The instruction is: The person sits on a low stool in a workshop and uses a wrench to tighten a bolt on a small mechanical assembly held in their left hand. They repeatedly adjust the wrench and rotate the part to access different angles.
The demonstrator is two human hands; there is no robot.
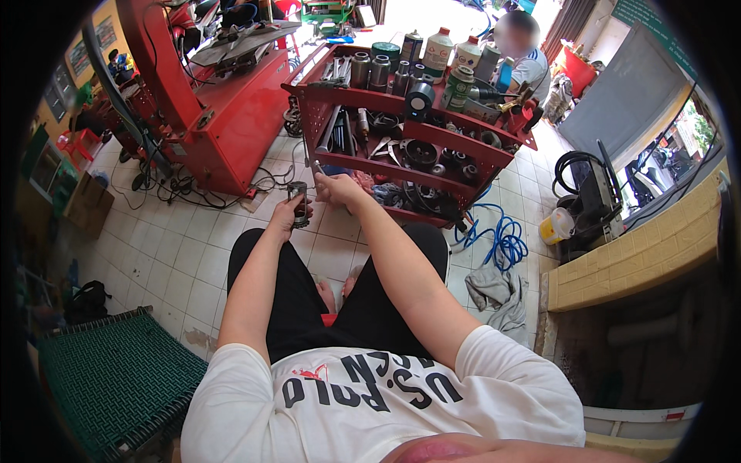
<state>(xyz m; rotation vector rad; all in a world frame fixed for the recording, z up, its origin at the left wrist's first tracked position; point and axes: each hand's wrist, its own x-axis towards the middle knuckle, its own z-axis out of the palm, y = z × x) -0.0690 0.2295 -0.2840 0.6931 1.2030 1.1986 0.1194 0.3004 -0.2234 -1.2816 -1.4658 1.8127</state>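
My left hand [284, 216] is closed around a dark metal cylindrical part [298, 191] with openings in its side, held upright above the floor between my knees and the cart. Just right of it, my right hand [341, 190] is closed, its fingertips pointing toward the part but apart from it. A slim metallic shape shows at those fingertips, too small to name. Both hands are near the lower left corner of a red tool cart [332, 94].
Bottles, sockets and cans [438, 54] crowd the cart's top; metal parts fill its lower shelves. A red lift machine [231, 139] stands left, cables along its base. Blue hose [498, 235] and a grey cloth [498, 297] lie right. A green woven seat [116, 378] is lower left. Another person sits behind the cart.
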